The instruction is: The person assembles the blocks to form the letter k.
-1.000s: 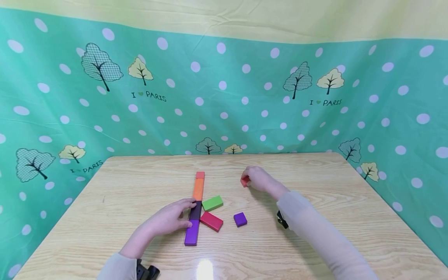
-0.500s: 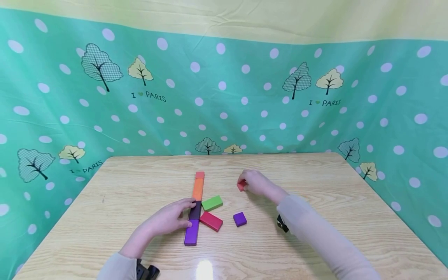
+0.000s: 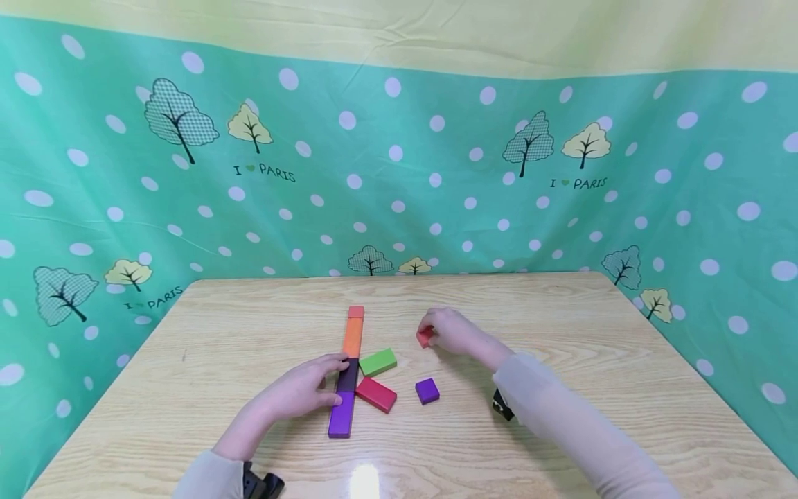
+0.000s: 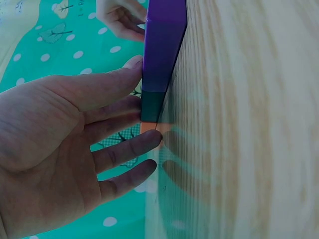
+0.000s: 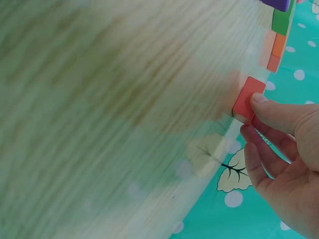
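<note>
My right hand pinches a small coral-red block between thumb and fingertips, low over the table right of the row. A straight row of blocks runs away from me: purple, dark, nearly black, orange and a small coral block at the far end. My left hand rests along the row's left side, fingers loosely extended. Its thumb touches the purple block and its fingertips lie on the dark one. In the left wrist view the thumb lies against the purple block's edge.
Beside the row's right side lie a green block and a crimson block, both at an angle. A small purple block sits farther right. A polka-dot curtain hangs behind the wooden table.
My right hand has moved a short way left and toward me, with the small coral-red block in its fingers. The left hand and the row have stayed put.
</note>
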A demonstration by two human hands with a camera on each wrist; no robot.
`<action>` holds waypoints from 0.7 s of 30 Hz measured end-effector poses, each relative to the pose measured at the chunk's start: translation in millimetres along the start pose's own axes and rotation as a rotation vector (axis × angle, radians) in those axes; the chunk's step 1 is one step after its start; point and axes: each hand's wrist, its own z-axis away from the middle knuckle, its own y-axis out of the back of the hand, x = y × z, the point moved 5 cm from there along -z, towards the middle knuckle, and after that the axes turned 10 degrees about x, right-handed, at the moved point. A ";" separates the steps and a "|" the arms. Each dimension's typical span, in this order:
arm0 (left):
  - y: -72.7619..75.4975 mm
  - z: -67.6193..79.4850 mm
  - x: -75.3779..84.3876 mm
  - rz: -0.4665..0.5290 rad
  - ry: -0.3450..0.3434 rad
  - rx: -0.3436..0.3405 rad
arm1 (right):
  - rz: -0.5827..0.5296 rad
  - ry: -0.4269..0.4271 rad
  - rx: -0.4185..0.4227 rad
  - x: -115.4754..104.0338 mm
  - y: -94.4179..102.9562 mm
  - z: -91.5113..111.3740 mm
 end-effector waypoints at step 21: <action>-0.1 -0.1 -0.7 0.006 -0.007 -0.001 | -0.042 0.048 -0.030 -14.8 -4.0 2.9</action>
